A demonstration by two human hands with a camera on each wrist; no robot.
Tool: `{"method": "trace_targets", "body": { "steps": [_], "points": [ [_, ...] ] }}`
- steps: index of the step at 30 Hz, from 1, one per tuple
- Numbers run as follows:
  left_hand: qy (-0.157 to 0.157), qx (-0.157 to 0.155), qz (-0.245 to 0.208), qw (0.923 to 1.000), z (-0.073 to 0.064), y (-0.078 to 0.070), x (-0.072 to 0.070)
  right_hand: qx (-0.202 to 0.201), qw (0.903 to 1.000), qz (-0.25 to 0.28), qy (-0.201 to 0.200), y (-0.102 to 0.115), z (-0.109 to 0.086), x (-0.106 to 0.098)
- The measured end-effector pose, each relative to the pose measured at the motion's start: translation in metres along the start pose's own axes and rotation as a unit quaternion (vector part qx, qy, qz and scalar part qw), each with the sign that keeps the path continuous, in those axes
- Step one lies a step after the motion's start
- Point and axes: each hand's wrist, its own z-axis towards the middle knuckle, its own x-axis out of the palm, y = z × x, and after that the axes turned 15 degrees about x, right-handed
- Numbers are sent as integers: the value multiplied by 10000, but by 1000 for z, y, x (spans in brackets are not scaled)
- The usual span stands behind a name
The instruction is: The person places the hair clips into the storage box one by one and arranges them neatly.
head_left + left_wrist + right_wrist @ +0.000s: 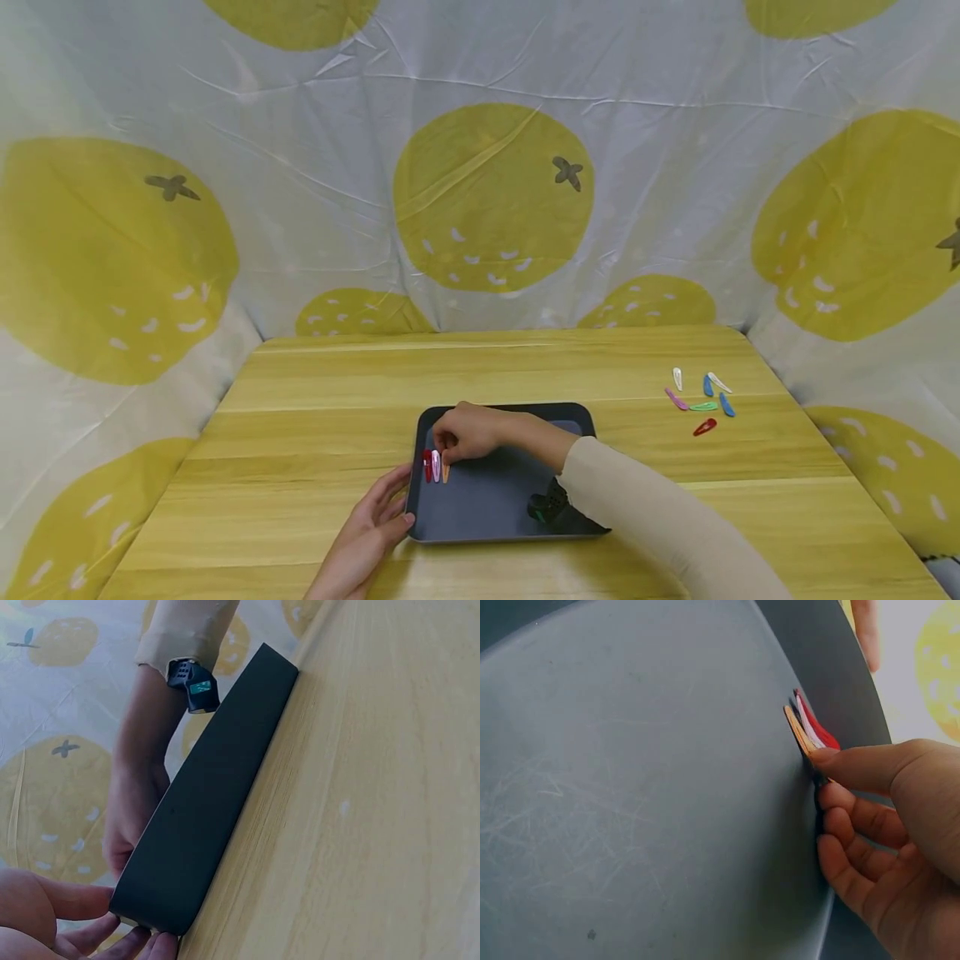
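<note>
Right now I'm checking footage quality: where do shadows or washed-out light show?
Head view: fairly even light, pale highlights on the creased printed cloth. Left wrist: dimmer, the tray dark. Right wrist: soft shadow on the tray beside the right hand; the cloth beyond looks washed out.

Looks evenly lit in head view, dim in left-wrist view. In right-wrist view, shows overexposed fruit-print cloth (904, 694) and soft shadow beside right hand (915, 847).

An orange clip (798, 731) is pinched inside the dark tray (476, 512)
</note>
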Motion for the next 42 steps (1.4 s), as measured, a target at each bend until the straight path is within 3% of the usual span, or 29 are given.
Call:
{"method": "trace_targets", "body": {
  "steps": [14,22,32,42],
  "points": [
    [-15,3,-56,10000,-1,-2,0,-131,9998,107,58,-1,-11,-8],
    [-7,-1,-93,10000,-2,-1,0,-2,10000,67,25,-7,-21,-16],
    [-12,63,3,10000,-2,-2,1,23,9999,116,-120,-21,-48,-34],
    [-56,70,67,9999,-1,0,1,124,9985,496,-220,-40,-72,-48]
  ]
}}
